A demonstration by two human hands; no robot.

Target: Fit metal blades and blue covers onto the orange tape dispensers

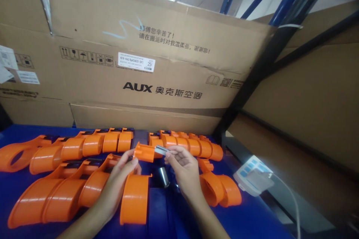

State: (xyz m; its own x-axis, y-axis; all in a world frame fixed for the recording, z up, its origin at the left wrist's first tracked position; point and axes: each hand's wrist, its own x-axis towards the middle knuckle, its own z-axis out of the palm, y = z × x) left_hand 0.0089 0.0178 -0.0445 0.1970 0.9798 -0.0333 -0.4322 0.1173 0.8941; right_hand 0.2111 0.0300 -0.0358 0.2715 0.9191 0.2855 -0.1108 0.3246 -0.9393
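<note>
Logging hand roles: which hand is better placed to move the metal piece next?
Likely the right hand: it holds the metal piece, while the left hand is occupied holding the orange part.

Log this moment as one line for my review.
Left hand: holds orange part | Right hand: holds metal piece, tip near orange part | Contact: unclear | Nearby: other orange rings, blue surface

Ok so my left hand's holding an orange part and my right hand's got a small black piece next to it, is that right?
Not quite: the head view shows that the small piece in your right hand is shiny silver, not black. Your left hand does hold an orange part.
</note>
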